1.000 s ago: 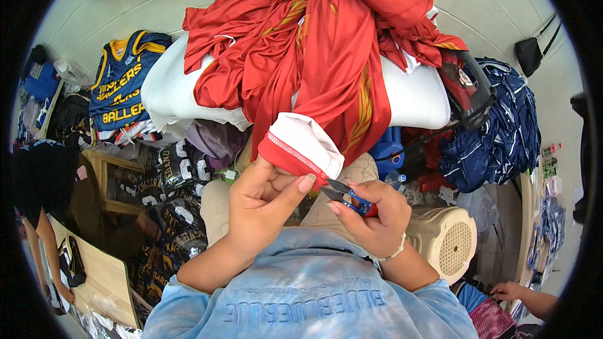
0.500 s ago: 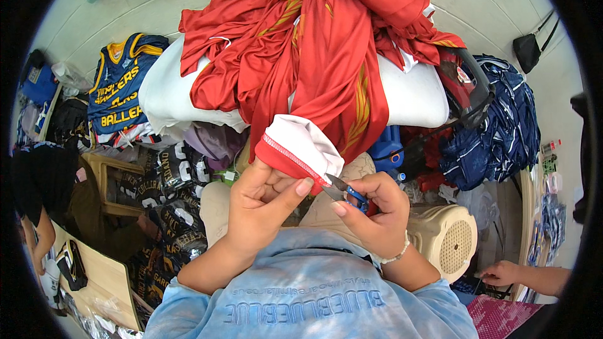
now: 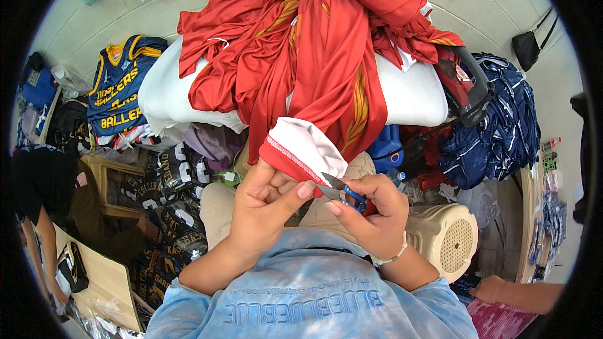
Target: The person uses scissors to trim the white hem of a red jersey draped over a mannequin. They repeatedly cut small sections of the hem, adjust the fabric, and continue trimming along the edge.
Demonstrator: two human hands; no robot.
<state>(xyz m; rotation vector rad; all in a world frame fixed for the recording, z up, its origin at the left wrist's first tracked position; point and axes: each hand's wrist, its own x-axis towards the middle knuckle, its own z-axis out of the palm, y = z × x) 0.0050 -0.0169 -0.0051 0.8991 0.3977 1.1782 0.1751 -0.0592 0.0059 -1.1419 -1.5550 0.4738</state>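
My left hand (image 3: 262, 210) pinches the seamed edge of a red garment (image 3: 342, 69), whose white inner side (image 3: 300, 141) is turned up toward me. A row of pale stitching runs along that edge. In my right hand (image 3: 382, 212) is a pair of small thread snips (image 3: 355, 200) with blue handles. Their blades are parted, with the tips at the right end of the stitched edge, close to my left thumb. Whether a thread lies between the blades is too small to tell. A beaded bracelet circles my right wrist.
The red cloth is heaped over a white padded board (image 3: 411, 91). Navy jerseys (image 3: 122, 81) hang at left, and dark blue garments (image 3: 493, 119) at right. A beige plastic stool (image 3: 449, 238) stands by my right elbow. Another person's hand (image 3: 493, 292) shows lower right; someone (image 3: 47, 182) bends at far left.
My hands and the cloth edge have shifted only slightly. At lower right, the other person's hand has moved a little left and down. The person at far left has moved an arm.
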